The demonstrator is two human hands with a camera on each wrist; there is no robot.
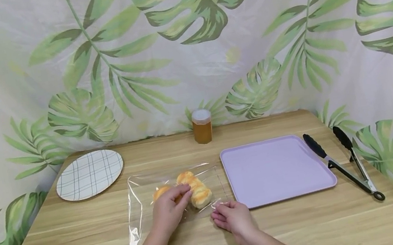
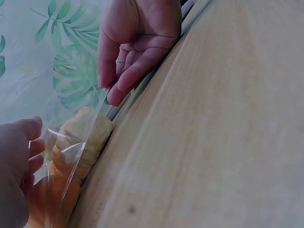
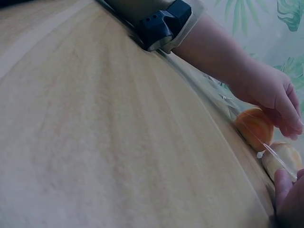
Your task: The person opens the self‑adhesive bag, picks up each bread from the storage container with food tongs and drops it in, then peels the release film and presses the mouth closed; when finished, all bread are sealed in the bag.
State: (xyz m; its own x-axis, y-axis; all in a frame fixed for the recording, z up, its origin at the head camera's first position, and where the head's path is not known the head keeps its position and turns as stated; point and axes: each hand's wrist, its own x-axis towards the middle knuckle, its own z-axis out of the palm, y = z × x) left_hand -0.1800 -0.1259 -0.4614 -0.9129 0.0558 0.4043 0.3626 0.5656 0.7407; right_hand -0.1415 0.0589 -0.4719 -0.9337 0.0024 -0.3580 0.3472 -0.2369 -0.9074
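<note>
A clear plastic bag (image 1: 138, 208) lies on the table with golden-brown bread pieces in it. One long bread roll (image 1: 195, 189) shows in the bag's right half, and another bread piece (image 1: 160, 191) is partly hidden behind my left hand (image 1: 171, 208). That hand is over the bread with loosely bent fingers; whether its tips touch the film I cannot tell. My right hand (image 1: 235, 219) pinches the bag's near right edge between thumb and fingers. In the left wrist view, film stretches down from the right hand's fingertips (image 2: 114, 97) past the bread roll (image 2: 85, 137).
To the right lies a lilac tray (image 1: 277, 169), with black-and-silver tongs (image 1: 355, 172) spread open beside it, one arm near the tray's edge. A checked plate (image 1: 90, 175) is at the back left. An amber jar with a white lid (image 1: 202, 128) stands at the back.
</note>
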